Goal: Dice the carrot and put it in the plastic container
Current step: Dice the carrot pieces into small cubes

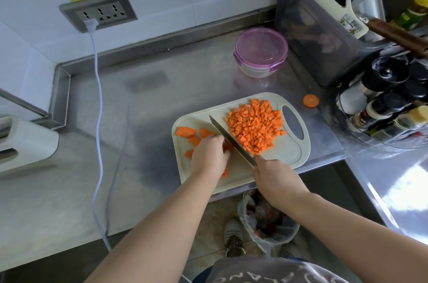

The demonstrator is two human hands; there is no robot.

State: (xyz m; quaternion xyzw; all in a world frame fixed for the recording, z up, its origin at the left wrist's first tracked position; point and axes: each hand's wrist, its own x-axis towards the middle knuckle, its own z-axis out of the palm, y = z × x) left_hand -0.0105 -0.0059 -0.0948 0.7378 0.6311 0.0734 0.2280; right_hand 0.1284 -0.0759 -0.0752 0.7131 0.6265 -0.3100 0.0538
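On the near right part of the steel surface (139, 109) lies a cream cutting board (289, 150), its handle hole toward the far right, and every carrot piece but one sits on it. A broad heap of diced carrot (254, 127) covers the board's far right half, just beside the handle hole. Carrot slices (186, 131) lie scattered on the board's left side. The left hand (209, 155) rests over the board's left middle, fingers curled down onto a few of those slices, its knuckles against the flat of the blade; most of what it holds is hidden beneath it. The right hand (276, 178), at the board's near edge, grips the handle of the knife (231, 141), whose blade runs diagonally across the board between the slices and the diced heap, touching the heap's near edge. One round carrot end (310, 100) lies on the steel just off the board's far right corner. Beyond the board's far edge stands the round plastic container (260, 51), its purple lid clipped on, well apart from both hands. Right of the board's far corner a grey bin (308, 39) holds a cream plastic tool and crumpled bags; right of the board a rack (382, 102) carries dark-capped seasoning jars. On the floor below the board's near edge, a bag (266, 220) holds dark scraps.
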